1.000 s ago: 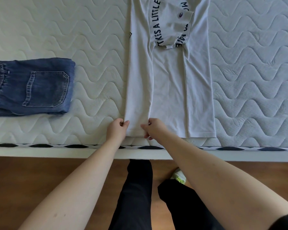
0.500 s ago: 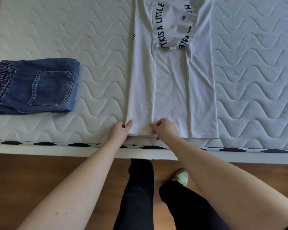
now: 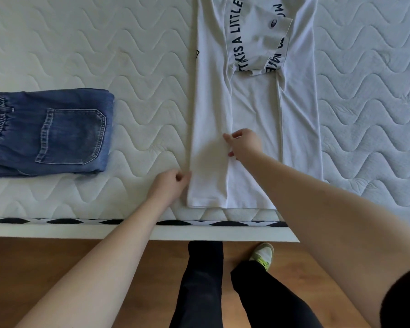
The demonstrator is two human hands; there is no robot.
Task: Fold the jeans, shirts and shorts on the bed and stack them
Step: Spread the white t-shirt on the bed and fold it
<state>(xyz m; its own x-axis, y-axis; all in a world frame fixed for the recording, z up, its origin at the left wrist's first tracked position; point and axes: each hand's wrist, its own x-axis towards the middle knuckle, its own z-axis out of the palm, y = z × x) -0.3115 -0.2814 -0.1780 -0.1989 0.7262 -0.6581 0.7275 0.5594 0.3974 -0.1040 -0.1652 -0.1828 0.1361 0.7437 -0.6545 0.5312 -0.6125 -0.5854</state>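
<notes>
A white shirt [image 3: 253, 110] with dark lettering lies lengthwise on the mattress [image 3: 104, 43], both long sides folded inward and a sleeve turned over near the top. My left hand [image 3: 169, 185] is curled at the shirt's lower left edge, thumb and fingertips pinching the fold. My right hand [image 3: 245, 143] rests on the shirt higher up, fingers pinched at the inner edge of the left flap. Folded blue jeans [image 3: 50, 131] sit at the left, back pocket up, apart from both hands.
The bed's near edge [image 3: 128, 229] with a black-and-white trim runs across the view. Below it are a wooden floor [image 3: 33, 268], my dark trouser legs and a shoe. Bare quilted mattress lies to the right of the shirt.
My right hand has left the hem and moved up along the inner edge of the left flap. My left hand has shifted slightly up the shirt's left edge.
</notes>
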